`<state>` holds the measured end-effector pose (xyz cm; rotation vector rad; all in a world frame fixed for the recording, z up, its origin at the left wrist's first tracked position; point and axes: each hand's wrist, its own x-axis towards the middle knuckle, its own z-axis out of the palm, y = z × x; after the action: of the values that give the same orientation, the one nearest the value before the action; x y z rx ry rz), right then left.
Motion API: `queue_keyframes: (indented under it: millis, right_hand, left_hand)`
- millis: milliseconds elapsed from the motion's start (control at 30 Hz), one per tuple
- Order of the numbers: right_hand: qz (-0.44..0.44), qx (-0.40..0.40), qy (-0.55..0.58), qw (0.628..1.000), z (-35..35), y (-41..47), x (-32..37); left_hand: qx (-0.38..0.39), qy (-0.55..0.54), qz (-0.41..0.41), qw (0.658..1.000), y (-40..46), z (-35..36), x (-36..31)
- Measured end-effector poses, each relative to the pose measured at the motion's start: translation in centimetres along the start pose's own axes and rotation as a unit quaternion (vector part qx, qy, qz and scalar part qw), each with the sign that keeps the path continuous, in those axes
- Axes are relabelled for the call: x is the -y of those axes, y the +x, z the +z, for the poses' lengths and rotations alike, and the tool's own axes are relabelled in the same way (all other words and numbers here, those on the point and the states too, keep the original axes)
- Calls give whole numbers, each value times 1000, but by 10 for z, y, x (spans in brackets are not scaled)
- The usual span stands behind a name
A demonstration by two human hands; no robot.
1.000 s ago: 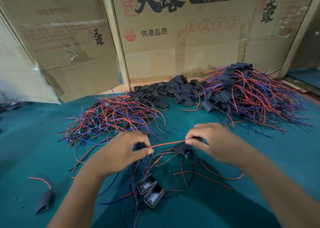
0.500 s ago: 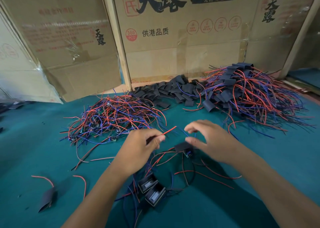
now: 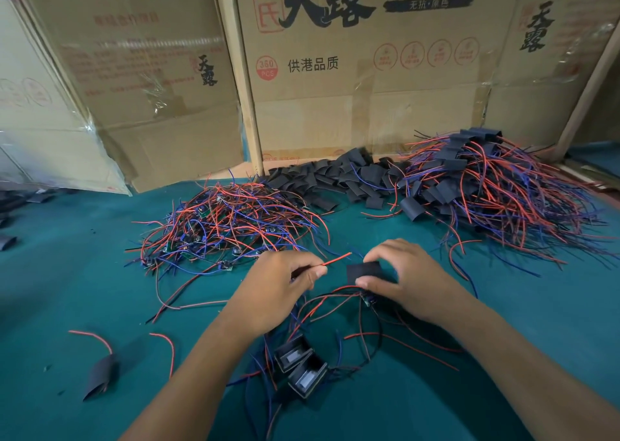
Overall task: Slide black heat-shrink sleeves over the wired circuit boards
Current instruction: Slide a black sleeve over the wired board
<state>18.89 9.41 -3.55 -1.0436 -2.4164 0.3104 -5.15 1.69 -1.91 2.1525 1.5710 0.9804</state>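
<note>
My left hand [image 3: 281, 289] pinches a bunch of wires between thumb and forefinger, and a red wire end [image 3: 337, 259] sticks out toward the right. My right hand [image 3: 407, 279] holds a flat black heat-shrink sleeve [image 3: 364, 271] between thumb and fingers, a short gap from that wire end. A small green circuit board [image 3: 368, 301] hangs just below the right thumb, its wires looping down over the green mat. A pile of unsleeved wired boards [image 3: 228, 229] lies behind the left hand. Loose black sleeves [image 3: 335, 178] are heaped at the back.
A big heap of sleeved boards with red and blue wires [image 3: 496, 189] fills the back right. Two black rectangular parts [image 3: 300, 363] lie between my forearms. One sleeved piece [image 3: 100, 375] rests at the front left. Cardboard boxes [image 3: 369, 71] wall the back of the mat.
The red wire, stretched between both hands a second ago, is now held by the left hand alone. The right hand has let it go and picked up the black sleeve.
</note>
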Motion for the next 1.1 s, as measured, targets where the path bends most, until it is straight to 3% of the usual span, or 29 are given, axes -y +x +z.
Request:
queue_keyframes:
  millis: [133, 233, 667, 833, 933, 1100]
  right_hand:
    - [25, -53, 124, 991, -22, -5, -6]
    - [9, -63, 154, 986, -27, -7, -3]
    - [-13, -27, 167, 986, -18, -5, 13]
    - [-32, -12, 106, 994, -3, -3, 19]
    - [-36, -3, 79, 996, 4, -3, 21]
    - [-45, -2, 60, 997, 11, -2, 26]
  left_hand:
    - [-4, 0, 0, 1000, 0, -4, 0]
    - [-3, 7, 3, 1000, -1, -4, 1]
    - [31, 48, 39, 998, 0, -1, 1]
    - [65, 63, 44, 995, -1, -2, -7]
    - [97, 90, 15, 991, -4, -20, -2]
    - [135, 151, -114, 973, -16, -57, 18]
